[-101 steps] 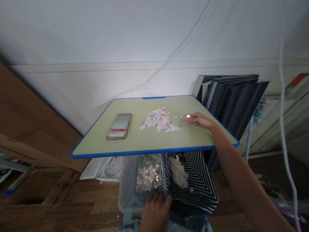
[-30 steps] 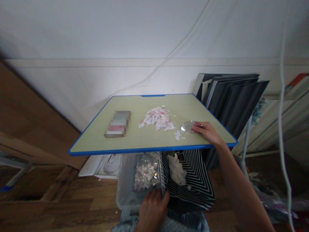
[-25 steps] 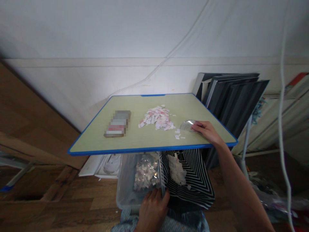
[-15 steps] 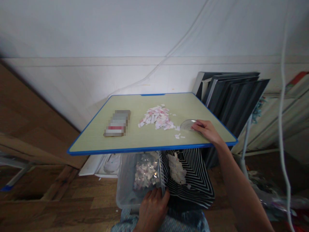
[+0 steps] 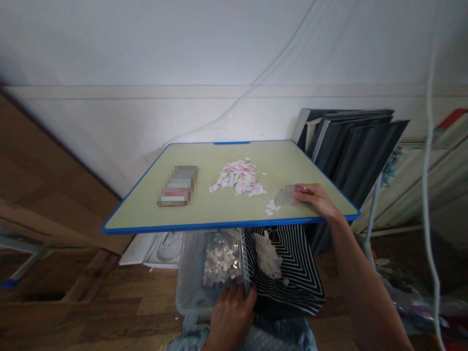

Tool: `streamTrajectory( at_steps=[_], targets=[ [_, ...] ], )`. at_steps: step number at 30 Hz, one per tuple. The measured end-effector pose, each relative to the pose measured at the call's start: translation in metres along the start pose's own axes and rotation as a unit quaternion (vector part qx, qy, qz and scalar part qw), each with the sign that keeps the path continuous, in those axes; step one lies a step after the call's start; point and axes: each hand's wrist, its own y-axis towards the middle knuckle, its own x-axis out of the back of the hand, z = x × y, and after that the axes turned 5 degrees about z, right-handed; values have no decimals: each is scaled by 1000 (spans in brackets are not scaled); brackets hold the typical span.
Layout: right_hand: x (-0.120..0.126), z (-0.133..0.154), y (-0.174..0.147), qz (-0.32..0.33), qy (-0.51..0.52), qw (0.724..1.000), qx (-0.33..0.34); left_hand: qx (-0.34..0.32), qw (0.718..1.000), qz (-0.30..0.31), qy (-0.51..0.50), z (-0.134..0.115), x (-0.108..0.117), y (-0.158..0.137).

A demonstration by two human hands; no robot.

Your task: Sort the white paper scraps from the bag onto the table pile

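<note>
The right hand (image 5: 317, 199) is pinching one end of a clear half-round protractor (image 5: 285, 195), which is pointing toward nine o'clock over the blue-edged tabletop (image 5: 219, 212). Loose scraps (image 5: 271, 207) are lying just beside it at eight o'clock; the paper pile (image 5: 239, 178) is resting near ten. Farther toward nine, a pixelated flat object (image 5: 178, 186) is lying. At seven, the left hand (image 5: 234, 309) is curling its fingers over the rim of a clear plastic bin (image 5: 188, 292), a striped bag (image 5: 303, 280) sitting toward two from there
</note>
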Motion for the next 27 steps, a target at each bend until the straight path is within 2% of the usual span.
streamTrajectory(
  at_steps=[3,7,11,13,17,23,27],
  targets=[
    [0,0,-1,0,6,1000,8,3,1000,-3,-3,0,0,0],
    [0,-1,-1,48,14,999,13,0,1000,19,-14,1,0,1],
    [-1,-5,2,-22,2,1000,0,0,1000,19,-15,0,1,0],
    [-1,-5,3,-26,-19,999,-4,2,1000,18,-14,0,1,0],
    [-1,2,2,16,-27,999,1,3,1000,19,-9,0,2,0],
    [0,18,-4,149,-34,987,47,3,1000,13,-8,0,3,0],
    [1,18,-5,181,-47,981,60,12,1000,3,-9,-1,4,-1]
  ],
)
